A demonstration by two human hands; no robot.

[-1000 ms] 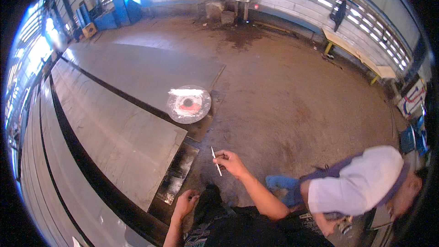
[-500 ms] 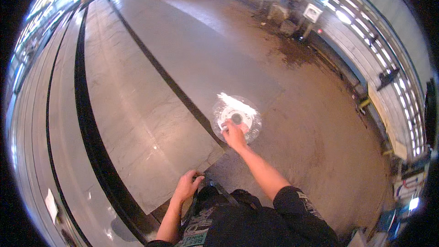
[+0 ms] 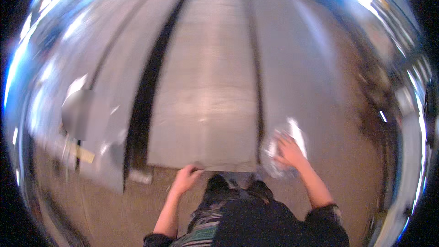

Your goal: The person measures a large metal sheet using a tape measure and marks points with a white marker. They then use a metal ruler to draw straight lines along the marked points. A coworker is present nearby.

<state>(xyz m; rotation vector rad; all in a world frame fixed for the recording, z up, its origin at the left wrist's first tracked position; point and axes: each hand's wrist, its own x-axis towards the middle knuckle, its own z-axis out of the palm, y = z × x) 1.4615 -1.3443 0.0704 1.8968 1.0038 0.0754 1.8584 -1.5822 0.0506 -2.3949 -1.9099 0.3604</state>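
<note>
My right hand (image 3: 291, 152) lies over a round, clear-plastic disc or wrapped reel (image 3: 276, 170) with a bright white patch on it. Motion smears the fingers, so their grip on the disc does not show. The disc is just right of a long grey flat sheet or slab (image 3: 206, 142), past a dark gap. My left hand (image 3: 185, 180) is at that sheet's near edge. Its thumb and fingers are closed in a pinch; whatever is between them is too small to make out.
A wide black gap (image 3: 141, 105) runs along the left of the middle sheet, with another grey sheet (image 3: 114, 146) beyond it. A round grey shape (image 3: 77, 114) stands out at far left. Brown floor (image 3: 109, 210) lies around my feet. Bright slatted walls edge the right.
My view has swung left, so the sheets now run straight ahead. My right hand has shifted over the disc, its fingers lying farther across it. The left hand stays near the sheet's edge.
</note>
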